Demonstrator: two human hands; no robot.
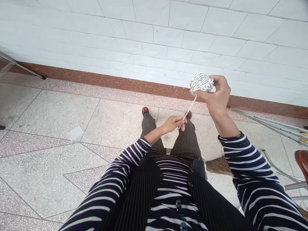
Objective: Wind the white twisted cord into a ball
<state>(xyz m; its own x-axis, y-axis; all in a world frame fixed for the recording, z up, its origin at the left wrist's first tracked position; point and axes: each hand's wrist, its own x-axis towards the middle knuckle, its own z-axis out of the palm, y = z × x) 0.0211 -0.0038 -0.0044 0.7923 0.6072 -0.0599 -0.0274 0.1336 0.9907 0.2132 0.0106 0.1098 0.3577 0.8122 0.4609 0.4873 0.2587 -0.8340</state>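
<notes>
Right hand point(220, 94) grips ball point(201, 82); left hand point(175, 123) pinches cord point(190, 108).
The right hand closes its thumb and fingers on the ball's right side, raised ahead of the person, with the tiled wall point(168, 38) beyond. The cord runs straight from the ball's lower edge to the left hand, whose thumb and fingers close on it above the legs point(190, 138). The step in hand appears to be winding or unwinding; the direction cannot be told. The next move would call for a steady ball and even cord tension. Loose white strands point(164, 138) lie on the floor point(55, 173) between the legs; paper point(75, 133) lies left, a broom point(218, 166) right. No brand, label or writing is legible.
</notes>
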